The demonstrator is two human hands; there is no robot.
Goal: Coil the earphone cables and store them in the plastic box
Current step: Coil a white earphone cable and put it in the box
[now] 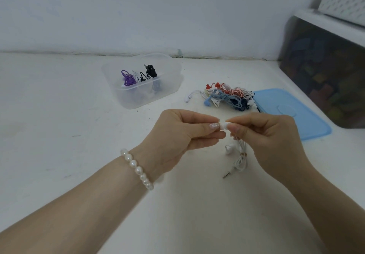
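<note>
Our two hands meet above the white tabletop [59, 115], fingertips nearly touching. Our right hand [262, 133] pinches a white earbud [224, 125] between thumb and forefinger; our left hand [183, 133], pearl bracelet [136, 168] at the wrist, pinches close against that same bud — on what exactly, we cannot tell. The white earphone cable [240, 155] hangs from our right hand, its second bud [230, 148] and jack plug [227, 174] near the surface. Beyond lie a tangled heap of earphones [227, 97] — red, blue, white — beside a blue lid [286, 113]. Further left stands the clear plastic box [142, 81], holding purple, white and black coiled sets [138, 75].
</note>
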